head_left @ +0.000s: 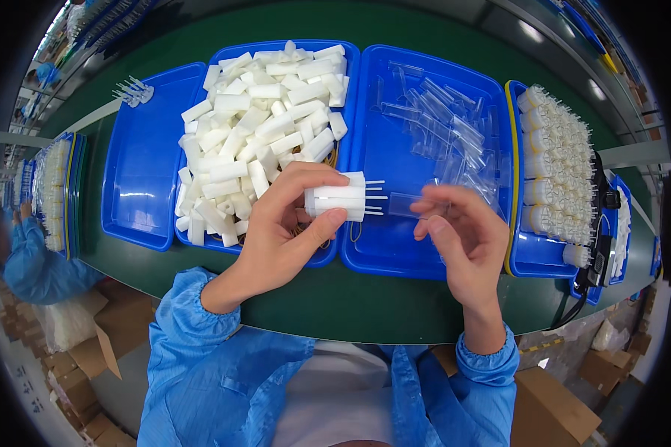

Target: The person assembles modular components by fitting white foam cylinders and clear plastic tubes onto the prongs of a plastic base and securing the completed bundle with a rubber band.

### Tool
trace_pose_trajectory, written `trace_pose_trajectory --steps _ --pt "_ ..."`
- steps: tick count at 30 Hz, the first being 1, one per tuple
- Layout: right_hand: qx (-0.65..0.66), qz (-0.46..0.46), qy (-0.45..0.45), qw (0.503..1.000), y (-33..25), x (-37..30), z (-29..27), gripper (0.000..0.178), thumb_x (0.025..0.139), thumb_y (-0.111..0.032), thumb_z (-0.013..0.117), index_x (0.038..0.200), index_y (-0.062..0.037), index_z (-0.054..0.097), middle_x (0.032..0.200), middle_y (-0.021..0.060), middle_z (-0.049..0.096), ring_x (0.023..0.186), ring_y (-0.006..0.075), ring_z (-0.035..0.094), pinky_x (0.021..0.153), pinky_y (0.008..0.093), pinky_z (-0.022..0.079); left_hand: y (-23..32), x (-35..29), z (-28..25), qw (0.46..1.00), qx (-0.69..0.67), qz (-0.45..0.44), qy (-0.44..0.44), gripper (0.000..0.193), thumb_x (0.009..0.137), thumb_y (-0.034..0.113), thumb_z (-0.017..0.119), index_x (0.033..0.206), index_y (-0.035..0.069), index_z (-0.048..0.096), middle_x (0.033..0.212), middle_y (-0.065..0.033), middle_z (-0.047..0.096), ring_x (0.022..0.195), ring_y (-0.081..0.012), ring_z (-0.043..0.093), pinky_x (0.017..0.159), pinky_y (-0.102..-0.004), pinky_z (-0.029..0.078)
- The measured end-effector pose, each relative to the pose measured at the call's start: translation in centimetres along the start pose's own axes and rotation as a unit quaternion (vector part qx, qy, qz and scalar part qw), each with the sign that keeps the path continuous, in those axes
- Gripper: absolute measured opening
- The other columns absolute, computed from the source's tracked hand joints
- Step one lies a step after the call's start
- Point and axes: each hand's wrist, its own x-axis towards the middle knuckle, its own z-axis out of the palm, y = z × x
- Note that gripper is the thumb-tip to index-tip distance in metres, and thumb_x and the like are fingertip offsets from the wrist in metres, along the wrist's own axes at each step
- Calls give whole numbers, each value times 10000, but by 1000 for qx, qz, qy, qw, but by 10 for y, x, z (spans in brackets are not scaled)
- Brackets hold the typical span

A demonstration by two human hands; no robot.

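Thumb and fingers of my left hand point(279, 227) are closed around a white foam bundle point(341, 198) with several thin white prongs sticking out to the right. My right hand point(470, 242) pinches the end of a clear plastic sleeve point(402, 205). The sleeve lies level with the prongs, a small gap apart from their tips. Beneath and behind my left hand, a blue tray holds a heap of white foam blocks point(276, 112). Past my right hand, several clear plastic sleeves point(451, 119) lie loose in another blue tray point(395, 257).
At right, a blue tray point(548, 261) holds rows of white pronged assemblies point(552, 164). A blue tray point(138, 197) at left has one pronged white piece point(134, 92) at its far rim. Trays stand on a green table point(306, 302). A person in blue point(41, 257) is far left.
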Motion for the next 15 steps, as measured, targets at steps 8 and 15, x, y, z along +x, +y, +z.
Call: trace_pose_trajectory --steps 8,15 --pt "-31 15 -33 999 5 -1 5 303 872 58 671 1175 42 672 1005 141 726 780 100 630 737 248 524 -1 0 3 998 34 43 -9 270 934 12 666 1200 15 618 1233 -96 536 1033 -137 625 730 -216 545" --pt "-55 -16 -38 998 5 -3 6 310 863 54 683 1173 37 684 1017 149 732 758 105 631 728 252 526 3 -2 4 999 42 25 -2 266 931 36 680 1191 19 627 1215 -92 551 1017 -132 623 728 -219 543"
